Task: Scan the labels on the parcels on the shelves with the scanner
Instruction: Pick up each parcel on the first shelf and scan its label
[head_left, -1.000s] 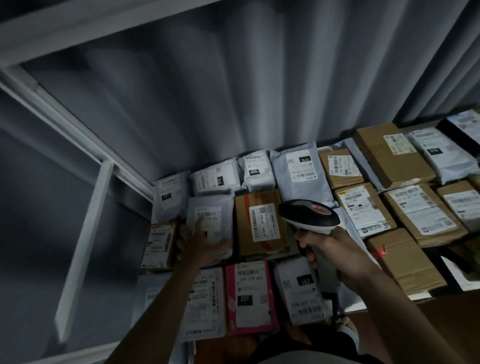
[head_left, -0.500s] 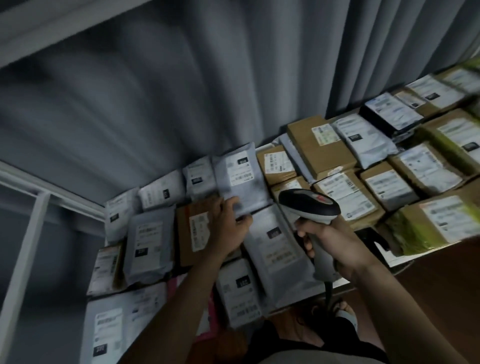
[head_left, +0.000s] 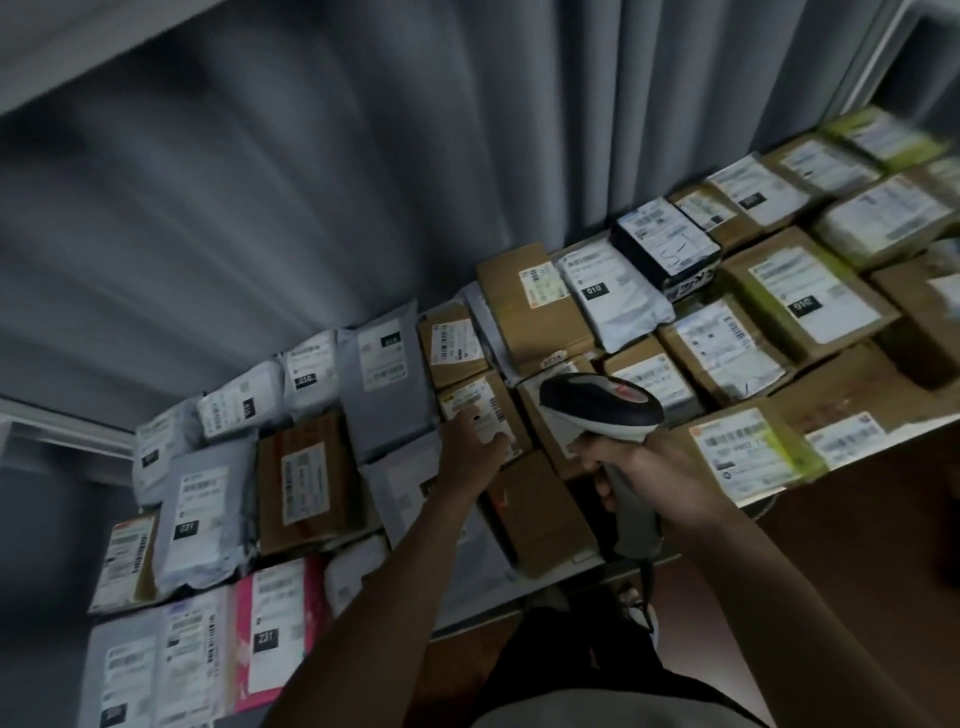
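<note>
Left hand moved from grey mailer onto brown box label.

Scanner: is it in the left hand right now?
No, the right hand grips the scanner; the left hand touches a brown box's label.

One scanner, two hands, one pink mailer, one black parcel; other parcels too blurred to count.

Both forearms are bare, with no sleeve, watch or band in view, running up from the lower centre of the frame. The left hand and right hand wear no gloves. Dark clothing shows at the bottom centre, over a paler garment at the bottom edge.
</note>
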